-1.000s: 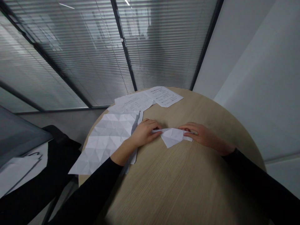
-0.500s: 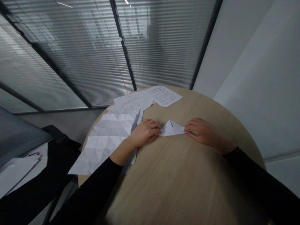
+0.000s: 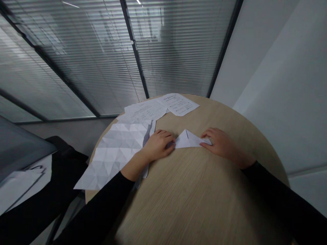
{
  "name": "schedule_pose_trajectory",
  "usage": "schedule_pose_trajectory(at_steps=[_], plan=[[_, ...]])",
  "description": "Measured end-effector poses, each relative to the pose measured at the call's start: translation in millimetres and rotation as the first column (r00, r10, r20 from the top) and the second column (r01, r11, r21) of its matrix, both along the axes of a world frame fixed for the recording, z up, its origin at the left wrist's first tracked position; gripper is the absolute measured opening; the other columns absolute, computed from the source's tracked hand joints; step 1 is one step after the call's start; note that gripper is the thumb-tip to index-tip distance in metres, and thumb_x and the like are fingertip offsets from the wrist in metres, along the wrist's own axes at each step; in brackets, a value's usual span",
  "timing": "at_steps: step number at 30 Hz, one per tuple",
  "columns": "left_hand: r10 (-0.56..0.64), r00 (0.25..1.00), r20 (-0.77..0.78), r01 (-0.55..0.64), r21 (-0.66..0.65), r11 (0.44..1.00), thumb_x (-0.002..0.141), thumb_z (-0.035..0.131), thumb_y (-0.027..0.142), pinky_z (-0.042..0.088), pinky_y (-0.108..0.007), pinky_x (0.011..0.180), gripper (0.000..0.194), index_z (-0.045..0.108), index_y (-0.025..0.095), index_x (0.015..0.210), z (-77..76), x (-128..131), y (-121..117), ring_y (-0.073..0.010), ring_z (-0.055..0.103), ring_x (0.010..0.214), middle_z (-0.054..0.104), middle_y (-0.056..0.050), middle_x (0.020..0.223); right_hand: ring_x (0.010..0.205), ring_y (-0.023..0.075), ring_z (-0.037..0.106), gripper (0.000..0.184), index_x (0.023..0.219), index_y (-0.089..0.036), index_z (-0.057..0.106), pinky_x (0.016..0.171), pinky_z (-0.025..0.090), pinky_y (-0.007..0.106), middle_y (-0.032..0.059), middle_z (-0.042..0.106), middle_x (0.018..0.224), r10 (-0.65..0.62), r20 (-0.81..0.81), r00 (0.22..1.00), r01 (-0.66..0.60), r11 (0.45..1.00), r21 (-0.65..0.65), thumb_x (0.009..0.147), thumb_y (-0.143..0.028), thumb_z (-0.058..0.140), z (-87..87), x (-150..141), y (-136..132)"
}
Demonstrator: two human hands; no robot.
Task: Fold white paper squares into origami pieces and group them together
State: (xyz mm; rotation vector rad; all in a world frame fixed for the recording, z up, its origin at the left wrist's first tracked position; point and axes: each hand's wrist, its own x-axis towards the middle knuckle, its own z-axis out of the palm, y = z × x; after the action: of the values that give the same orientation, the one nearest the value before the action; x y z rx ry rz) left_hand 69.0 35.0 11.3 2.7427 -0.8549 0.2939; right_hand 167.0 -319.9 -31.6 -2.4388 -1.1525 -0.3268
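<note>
A small white folded paper, triangular with a low peak and a dark slit near its top, rests on the wooden table between my hands. My left hand is closed at the paper's left corner, which its fingers hide. On the other side, my right hand has its thumb and fingers apart around the right corner; the corner's tip shows between them. Beside my left forearm lies a large creased white sheet with a triangle fold pattern.
Printed sheets lie at the far edge of the round table. At left, papers rest on a dark surface next to a grey panel. Blinds cover the glass wall beyond.
My right thumb and fingers have spread from the paper's right corner, baring its tip. The folded paper lies flatter and its peak looks wider. My left hand has barely moved.
</note>
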Motion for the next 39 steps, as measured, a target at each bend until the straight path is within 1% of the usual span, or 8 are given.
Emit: schedule_pose_trajectory(at_steps=[2,5,9,12,15,24,31,39], plan=[[0.097,0.995,0.017,-0.097,-0.001,0.995,0.106,0.069,0.043,0.054,-0.052,0.105,0.024,0.074,0.022,0.116,-1.1,-1,-1,-0.0321,0.074,0.114,0.078,-0.01,0.116,0.109,0.0392,0.076,0.03,0.115,-0.025,0.077,0.098,0.059,0.057,0.0138,0.08,0.117,-0.081,0.031,0.996,0.081,0.997,-0.015,0.1,-0.05,0.083,1.1,-2,-2],[0.2,0.979,0.031,-0.201,0.025,0.979,0.101,0.077,0.053,0.056,-0.053,0.1,0.032,0.071,0.023,0.108,-1.6,0,0,-0.0323,0.073,0.108,0.076,-0.009,0.111,0.106,0.0381,0.076,0.033,0.111,-0.026,0.076,0.094,0.059,0.054,0.0129,0.08,0.113,-0.139,0.06,0.988,0.141,0.989,-0.034,0.099,-0.055,0.085,3.8,-5,-5],[0.232,0.972,0.034,-0.233,0.051,0.971,0.101,0.078,0.061,0.057,-0.05,0.095,0.041,0.066,0.022,0.095,-1.0,1,1,-0.0296,0.074,0.1,0.073,-0.007,0.099,0.1,0.0345,0.075,0.03,0.106,-0.027,0.072,0.088,0.058,0.05,0.0103,0.08,0.107,-0.124,0.081,0.989,0.127,0.991,-0.033,0.099,-0.054,0.084,4.3,-6,-5],[0.239,0.971,0.017,-0.24,0.047,0.97,0.099,0.08,0.067,0.058,-0.051,0.095,0.048,0.065,0.022,0.093,0.2,1,1,-0.0305,0.074,0.099,0.074,-0.008,0.099,0.098,0.0342,0.074,0.028,0.104,-0.028,0.07,0.086,0.057,0.049,0.0101,0.079,0.105,-0.115,0.087,0.99,0.119,0.992,-0.036,0.1,-0.052,0.085,3.3,-5,-4],[0.256,0.966,-0.022,-0.255,0.047,0.966,0.098,0.082,0.067,0.057,-0.052,0.097,0.048,0.067,0.022,0.094,1.9,0,0,-0.0315,0.074,0.1,0.076,-0.008,0.102,0.099,0.0345,0.075,0.03,0.104,-0.028,0.068,0.088,0.056,0.05,0.0098,0.078,0.106,-0.115,0.064,0.991,0.118,0.992,-0.051,0.1,-0.051,0.085,3.3,-5,-4],[0.202,0.977,-0.073,-0.203,-0.008,0.979,0.101,0.08,0.058,0.056,-0.049,0.1,0.038,0.067,0.022,0.096,-1.1,1,1,-0.0282,0.073,0.1,0.074,-0.006,0.104,0.097,0.0326,0.074,0.028,0.1,-0.028,0.066,0.087,0.055,0.047,0.0083,0.076,0.104,-0.104,0.015,0.994,0.105,0.994,-0.028,0.101,-0.049,0.084,1.9,-5,-4],[0.155,0.982,-0.106,-0.16,-0.041,0.986,0.106,0.076,0.047,0.055,-0.047,0.099,0.027,0.067,0.021,0.107,-3.3,-1,-3,-0.0274,0.073,0.1,0.075,-0.008,0.109,0.098,0.0322,0.072,0.026,0.098,-0.027,0.065,0.088,0.055,0.047,0.0085,0.073,0.105,-0.089,-0.023,0.996,0.088,0.995,-0.041,0.101,-0.047,0.081,-5.0,0,-4],[0.029,0.997,-0.076,-0.034,-0.059,0.998,0.111,0.066,0.04,0.051,-0.042,0.095,0.021,0.07,0.021,0.103,-4.4,1,-2,-0.0253,0.073,0.103,0.076,-0.007,0.107,0.102,0.0323,0.072,0.025,0.105,-0.027,0.066,0.09,0.058,0.046,0.0093,0.073,0.11,-0.042,-0.047,0.998,0.043,0.999,0.018,0.1,-0.046,0.082,-12.4,6,-7]])
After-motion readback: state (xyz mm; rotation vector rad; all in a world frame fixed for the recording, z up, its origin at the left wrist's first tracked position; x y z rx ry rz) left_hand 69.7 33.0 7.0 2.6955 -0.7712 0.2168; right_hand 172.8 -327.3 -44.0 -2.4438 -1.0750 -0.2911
